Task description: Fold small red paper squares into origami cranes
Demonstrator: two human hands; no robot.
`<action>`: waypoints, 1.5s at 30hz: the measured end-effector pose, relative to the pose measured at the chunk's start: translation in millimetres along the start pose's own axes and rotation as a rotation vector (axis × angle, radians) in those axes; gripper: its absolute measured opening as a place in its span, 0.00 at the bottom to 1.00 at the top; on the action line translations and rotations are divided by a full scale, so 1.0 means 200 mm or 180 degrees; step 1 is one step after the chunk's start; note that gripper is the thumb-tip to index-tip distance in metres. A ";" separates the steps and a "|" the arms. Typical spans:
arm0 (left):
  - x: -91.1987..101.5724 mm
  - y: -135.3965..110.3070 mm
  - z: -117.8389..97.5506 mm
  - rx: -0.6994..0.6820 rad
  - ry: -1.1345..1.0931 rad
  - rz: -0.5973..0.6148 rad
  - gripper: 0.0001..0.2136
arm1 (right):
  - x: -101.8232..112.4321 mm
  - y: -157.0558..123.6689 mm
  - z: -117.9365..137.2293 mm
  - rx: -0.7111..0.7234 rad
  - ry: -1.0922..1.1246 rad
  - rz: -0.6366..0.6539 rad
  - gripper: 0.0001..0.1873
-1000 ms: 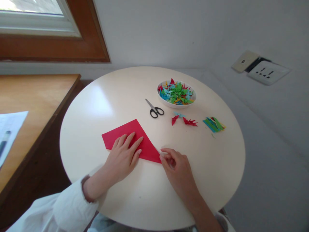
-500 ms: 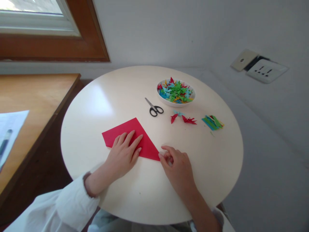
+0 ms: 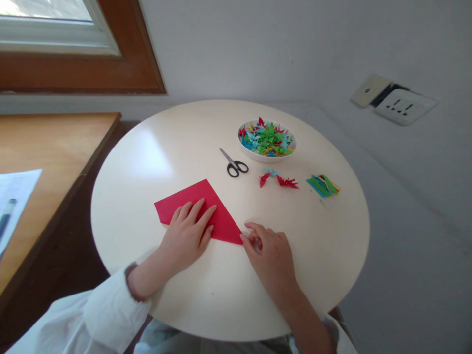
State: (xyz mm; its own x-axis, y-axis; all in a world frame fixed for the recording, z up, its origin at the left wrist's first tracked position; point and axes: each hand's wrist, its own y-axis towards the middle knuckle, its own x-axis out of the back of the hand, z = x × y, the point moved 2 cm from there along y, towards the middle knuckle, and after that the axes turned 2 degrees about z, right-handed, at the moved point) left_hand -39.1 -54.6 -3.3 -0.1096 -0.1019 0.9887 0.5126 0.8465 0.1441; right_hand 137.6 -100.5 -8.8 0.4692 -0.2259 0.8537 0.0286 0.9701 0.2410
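Observation:
A folded sheet of red paper (image 3: 191, 194) lies flat on the round white table, its long corner pointing right. My left hand (image 3: 187, 236) rests palm down on the paper with fingers spread, covering part of it. At the pointed right corner is my right hand (image 3: 271, 250), the thumb touching the tip. Its index finger stretches out a little apart from the thumb, and the other fingers curl loosely; nothing shows gripped between them.
Beyond the paper lie black-handled scissors (image 3: 236, 168). A white bowl (image 3: 266, 159) holds many small folded paper cranes. Several more cranes (image 3: 286, 182) sit in front of it. Coloured paper strips (image 3: 323, 186) are at the right. A wooden desk (image 3: 62, 142) stands left.
The whole view has shifted very slightly. Both hands and the red paper keep the same positions relative to each other.

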 end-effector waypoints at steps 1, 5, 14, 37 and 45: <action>0.00 0.00 0.00 0.0004 0.0003 0.0001 0.20 | 0.00 0.00 0.00 0.0002 -0.0008 0.0004 0.08; 0.00 0.00 0.00 0.0019 0.0013 0.0007 0.20 | 0.00 0.00 0.00 0.0025 -0.0038 -0.0013 0.08; 0.00 0.00 0.00 0.0021 0.0046 0.0008 0.20 | 0.00 0.00 0.00 0.0051 -0.0090 0.0014 0.08; 0.00 0.00 0.00 0.0056 -0.0001 0.0065 0.20 | 0.00 0.00 0.00 0.0067 -0.0093 -0.0011 0.10; 0.00 0.00 0.00 0.0064 -0.0001 0.0076 0.21 | -0.01 0.00 0.00 0.0116 -0.0106 -0.0071 0.10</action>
State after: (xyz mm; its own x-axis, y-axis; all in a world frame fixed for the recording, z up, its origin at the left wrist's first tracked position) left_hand -39.7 -54.6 -4.0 -0.0977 -0.0813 0.9919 0.4980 0.8589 0.1195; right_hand 137.3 -100.1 -9.7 0.4390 -0.2509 0.8627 0.0062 0.9610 0.2763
